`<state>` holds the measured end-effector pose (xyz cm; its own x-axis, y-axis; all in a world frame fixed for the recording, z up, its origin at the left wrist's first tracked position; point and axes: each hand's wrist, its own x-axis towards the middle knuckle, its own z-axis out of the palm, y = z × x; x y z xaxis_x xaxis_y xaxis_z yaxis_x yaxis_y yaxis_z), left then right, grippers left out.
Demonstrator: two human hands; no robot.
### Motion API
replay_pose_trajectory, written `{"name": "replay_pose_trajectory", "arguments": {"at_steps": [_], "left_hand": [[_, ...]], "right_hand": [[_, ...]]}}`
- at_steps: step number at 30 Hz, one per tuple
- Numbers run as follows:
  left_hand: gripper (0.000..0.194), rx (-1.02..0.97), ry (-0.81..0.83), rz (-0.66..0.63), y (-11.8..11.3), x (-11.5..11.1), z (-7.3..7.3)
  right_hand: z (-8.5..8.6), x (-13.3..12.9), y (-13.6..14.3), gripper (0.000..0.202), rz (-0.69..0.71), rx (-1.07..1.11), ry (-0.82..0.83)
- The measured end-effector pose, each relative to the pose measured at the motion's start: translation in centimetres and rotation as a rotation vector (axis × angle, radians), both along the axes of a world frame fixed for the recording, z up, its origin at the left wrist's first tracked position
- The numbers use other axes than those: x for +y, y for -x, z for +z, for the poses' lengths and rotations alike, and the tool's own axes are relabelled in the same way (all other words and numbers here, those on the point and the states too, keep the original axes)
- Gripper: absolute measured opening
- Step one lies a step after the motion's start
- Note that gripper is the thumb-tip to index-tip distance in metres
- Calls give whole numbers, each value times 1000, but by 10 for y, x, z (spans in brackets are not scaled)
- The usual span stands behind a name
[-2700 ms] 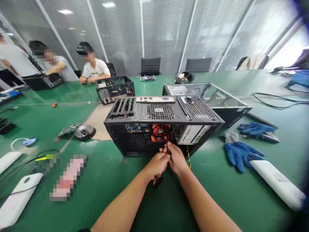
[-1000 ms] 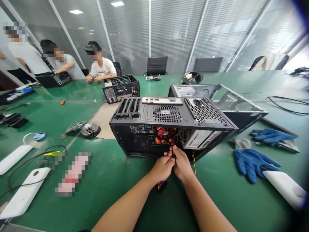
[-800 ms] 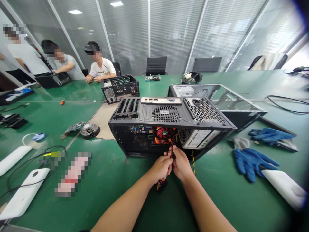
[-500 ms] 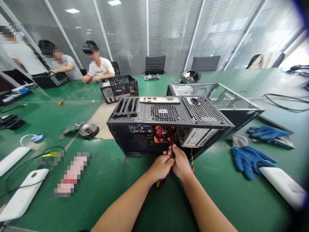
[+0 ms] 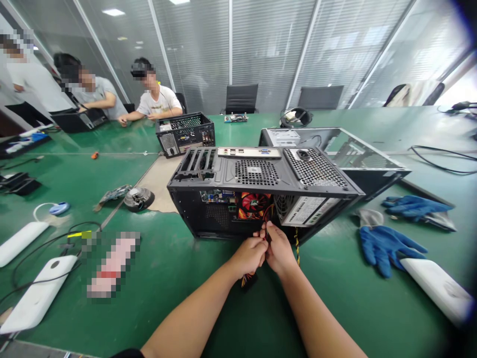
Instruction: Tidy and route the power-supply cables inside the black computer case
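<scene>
Cable bundle [image 5: 245, 281] is being pinched by left hand [image 5: 250, 255] and right hand [image 5: 278, 249] just outside the computer case [image 5: 222, 175], which is standing rear-side-up on the bench [image 5: 156, 281], presumably leaving its open side reachable.

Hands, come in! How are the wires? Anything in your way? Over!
Left hand and right hand close together, gripping wires. Some poke out below left hand. Yellow-black cable hangs beside right hand, might snag.
</scene>
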<state>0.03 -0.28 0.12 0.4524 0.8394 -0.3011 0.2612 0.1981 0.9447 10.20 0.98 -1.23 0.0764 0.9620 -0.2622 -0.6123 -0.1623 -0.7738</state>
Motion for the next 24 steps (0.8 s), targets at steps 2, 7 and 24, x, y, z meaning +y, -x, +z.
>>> {"name": "replay_pose_trajectory", "arguments": {"at_steps": [2, 7, 24], "left_hand": [[31, 75, -131, 16, -1, 0, 0], [25, 262, -432, 9, 1, 1, 0], [30, 483, -541, -116, 5, 3, 6]], "right_hand": [[0, 0, 1, 26, -9, 3, 3], [-4, 1, 0, 26, -27, -7, 8], [-5, 0, 2, 24, -29, 8, -31]]}}
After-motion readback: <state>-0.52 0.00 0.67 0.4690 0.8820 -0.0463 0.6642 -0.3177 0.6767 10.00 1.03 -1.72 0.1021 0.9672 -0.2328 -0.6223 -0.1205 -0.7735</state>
